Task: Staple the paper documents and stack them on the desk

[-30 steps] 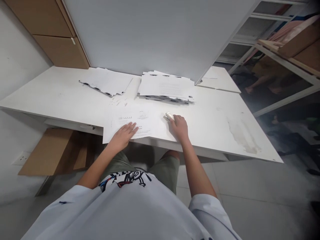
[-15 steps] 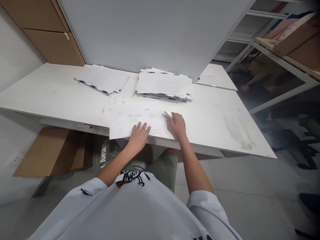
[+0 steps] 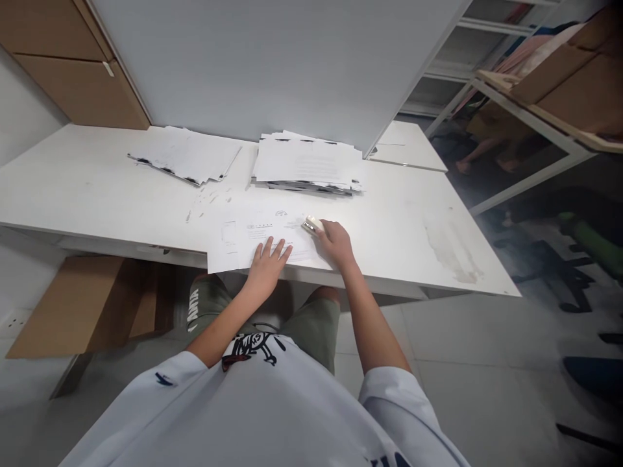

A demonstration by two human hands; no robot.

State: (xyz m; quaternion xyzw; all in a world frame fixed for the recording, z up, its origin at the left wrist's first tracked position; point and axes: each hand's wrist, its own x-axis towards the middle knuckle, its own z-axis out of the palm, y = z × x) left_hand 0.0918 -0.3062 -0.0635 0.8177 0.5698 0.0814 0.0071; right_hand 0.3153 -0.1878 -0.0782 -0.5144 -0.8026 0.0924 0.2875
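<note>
A white printed sheet [image 3: 233, 250] lies on the table's front part, its lower left corner past the edge. My left hand [image 3: 268, 261] rests flat on the sheet with fingers spread. In my right hand [image 3: 337, 243] is a small cream-coloured tool with a shiny metal end [image 3: 310, 225]; its exact kind is unclear. That metal end is over the right part of the sheet, and my fingers hide the rest of the tool. Whether it touches the paper cannot be made out.
Behind the sheet is a thick paper stack [image 3: 306, 162] with dark marks along its edges. A thinner, fanned pile [image 3: 187, 155] lies to its left. Cardboard boxes [image 3: 73, 91] stand back left, and an open carton [image 3: 73, 298] is below the table [image 3: 399, 227]. Another person's legs [image 3: 479, 152] show at right.
My right hand and the tool have moved slightly left over the sheet. My left hand stays flat on the paper. The whole view has shifted a little.
</note>
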